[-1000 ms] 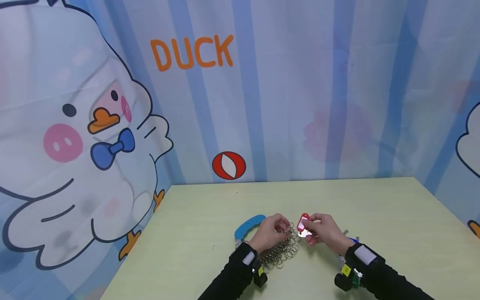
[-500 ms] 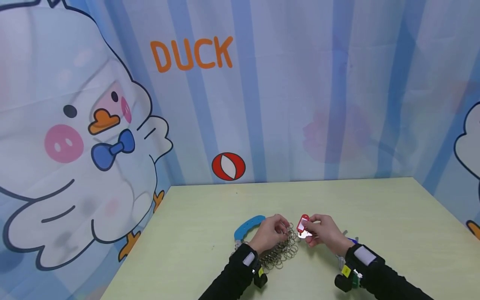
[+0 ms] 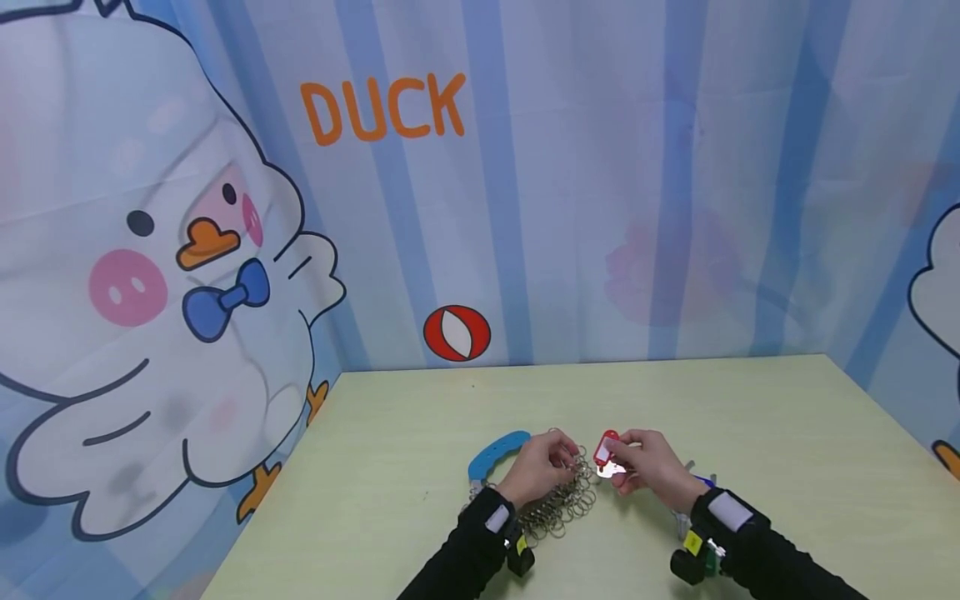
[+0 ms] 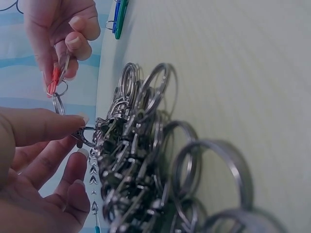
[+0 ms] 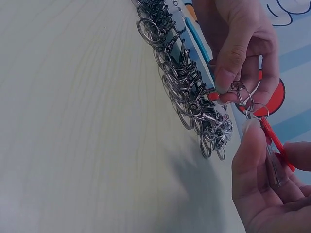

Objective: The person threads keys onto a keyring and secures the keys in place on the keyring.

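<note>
Little has moved, suggesting careful work: at the right edge of the ring bunch (image 3: pixel 558 507), the left hand (image 3: pixel 538 467) pinches a metal ring (image 5: pixel 250 94); just right of that bunch, the right hand (image 3: pixel 657 469) pinches a red tag (image 3: pixel 604 450)

Cartoon duck (image 3: pixel 157 358) beside a pale table (image 3: pixel 360 475)

The duck fills the left of a blue-striped backdrop (image 3: pixel 570 167), with an orange beak (image 3: pixel 206 242), pink cheeks (image 3: pixel 127 287) and a blue bow tie (image 3: pixel 233 294). Orange letters (image 3: pixel 410 108) spell DUCK higher up. Below them, a red-and-white ball (image 3: pixel 457 333) is printed just above the table's far edge. A faint pink patch (image 3: pixel 637 271) shows further right; a white figure (image 3: pixel 943 283) is cut by the frame.
</note>
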Available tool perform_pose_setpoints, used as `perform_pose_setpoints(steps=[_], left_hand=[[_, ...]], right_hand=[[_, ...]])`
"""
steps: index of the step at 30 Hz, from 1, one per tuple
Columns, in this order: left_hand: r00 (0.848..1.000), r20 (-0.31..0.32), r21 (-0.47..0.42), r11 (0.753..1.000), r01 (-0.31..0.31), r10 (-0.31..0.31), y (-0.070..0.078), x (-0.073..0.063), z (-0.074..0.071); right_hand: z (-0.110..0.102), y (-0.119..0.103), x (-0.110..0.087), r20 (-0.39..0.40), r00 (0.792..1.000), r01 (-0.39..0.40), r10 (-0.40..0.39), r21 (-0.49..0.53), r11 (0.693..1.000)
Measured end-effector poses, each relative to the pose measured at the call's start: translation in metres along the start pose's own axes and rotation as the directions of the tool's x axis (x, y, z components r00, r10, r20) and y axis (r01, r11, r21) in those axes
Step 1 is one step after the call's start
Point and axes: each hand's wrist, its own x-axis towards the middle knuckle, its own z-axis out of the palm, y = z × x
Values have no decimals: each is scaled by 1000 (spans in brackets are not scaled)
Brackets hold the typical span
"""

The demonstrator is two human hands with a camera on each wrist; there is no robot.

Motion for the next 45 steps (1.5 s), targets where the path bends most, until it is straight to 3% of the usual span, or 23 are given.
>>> perform_pose_setpoints(steps=[45], left_hand=[[999, 13, 20, 999, 31, -31, 5, -1, -2]], right_hand=[[-4, 1, -2, 4, 1000, -5, 5, 2, 1000]])
